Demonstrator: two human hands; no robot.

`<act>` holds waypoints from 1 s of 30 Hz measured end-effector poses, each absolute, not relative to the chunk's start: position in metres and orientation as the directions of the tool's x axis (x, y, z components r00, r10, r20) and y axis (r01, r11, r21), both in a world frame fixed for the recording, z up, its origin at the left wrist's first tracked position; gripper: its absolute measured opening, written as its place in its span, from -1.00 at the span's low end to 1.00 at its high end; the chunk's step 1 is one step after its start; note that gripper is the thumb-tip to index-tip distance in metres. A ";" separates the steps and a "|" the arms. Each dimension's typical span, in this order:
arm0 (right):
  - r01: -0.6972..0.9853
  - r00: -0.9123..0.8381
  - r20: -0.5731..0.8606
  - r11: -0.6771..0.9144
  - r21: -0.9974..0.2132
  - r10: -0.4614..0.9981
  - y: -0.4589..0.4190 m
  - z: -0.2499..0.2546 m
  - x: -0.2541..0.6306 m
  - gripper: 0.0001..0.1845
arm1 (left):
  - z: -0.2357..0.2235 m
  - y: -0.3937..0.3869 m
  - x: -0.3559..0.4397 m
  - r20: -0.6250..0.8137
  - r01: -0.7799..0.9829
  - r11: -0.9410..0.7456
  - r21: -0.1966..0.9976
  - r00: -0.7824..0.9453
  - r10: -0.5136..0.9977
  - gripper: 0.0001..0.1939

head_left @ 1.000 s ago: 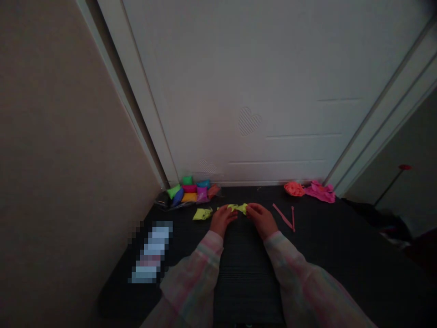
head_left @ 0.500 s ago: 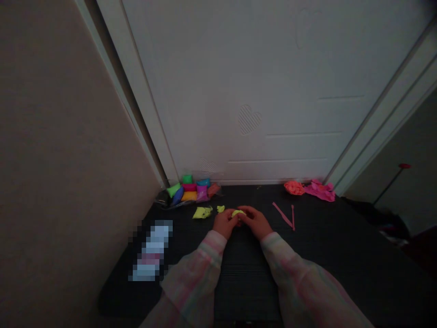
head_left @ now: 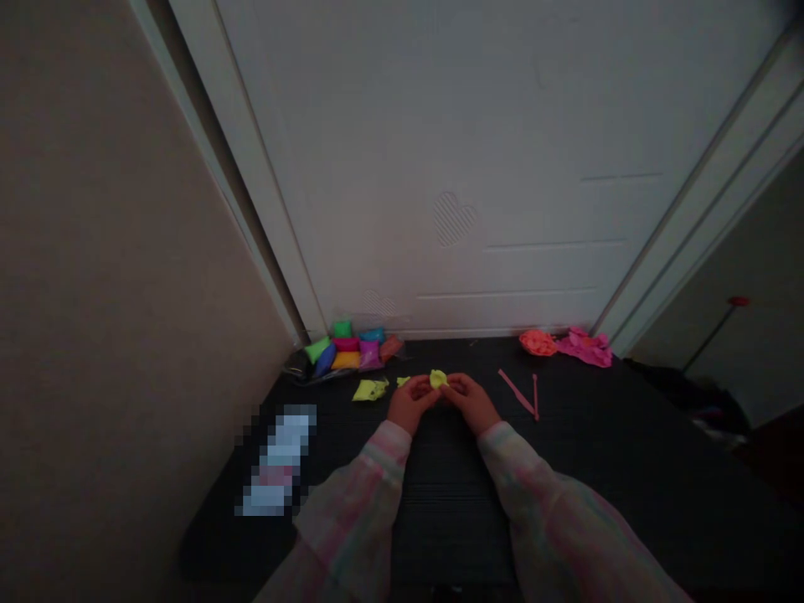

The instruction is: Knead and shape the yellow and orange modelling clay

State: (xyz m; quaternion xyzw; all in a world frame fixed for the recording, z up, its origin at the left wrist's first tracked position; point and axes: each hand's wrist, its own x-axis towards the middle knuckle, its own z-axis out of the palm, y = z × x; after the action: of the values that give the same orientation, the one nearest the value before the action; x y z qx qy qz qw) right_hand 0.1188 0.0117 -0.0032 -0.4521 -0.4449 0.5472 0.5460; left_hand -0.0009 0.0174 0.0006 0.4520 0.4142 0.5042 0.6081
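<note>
A small lump of yellow modelling clay point(head_left: 438, 379) is pinched between my two hands above the dark table. My left hand point(head_left: 409, 404) grips it from the left, fingers curled. From the other side my right hand point(head_left: 472, 404) holds it too, thumb near the left fingers. The fingers hide the clay's underside. Just left of my left hand lies a little yellow scrap point(head_left: 402, 381), partly covered by the hand. Farther left is a crumpled yellow packet point(head_left: 370, 390).
Several colourful clay packets point(head_left: 345, 360) are heaped at the back left of the table point(head_left: 452, 502). Two pink sticks or tools point(head_left: 520, 395) lie to the right. An orange clay piece point(head_left: 538, 342) and a pink crumpled piece point(head_left: 585, 347) rest against the white door point(head_left: 377, 167). A blurred-out pale item point(head_left: 280, 461) is at left.
The yellow clay has risen slightly between my fingers and more of it shows. My left hand now covers part of the small yellow scrap. The view has shifted a little.
</note>
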 end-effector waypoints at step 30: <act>0.163 -0.046 0.125 0.131 -0.978 0.991 0.005 0.001 0.117 -0.80 | -0.002 0.019 -0.002 -0.165 -0.296 0.205 0.933 0.155 0.974 -0.80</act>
State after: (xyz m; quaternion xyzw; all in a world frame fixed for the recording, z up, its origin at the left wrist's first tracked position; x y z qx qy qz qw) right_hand 0.1170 0.0051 0.0011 -0.4974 -0.5799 0.4323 0.4789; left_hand -0.0021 0.0185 -0.0020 0.3969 0.4273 0.4898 0.6480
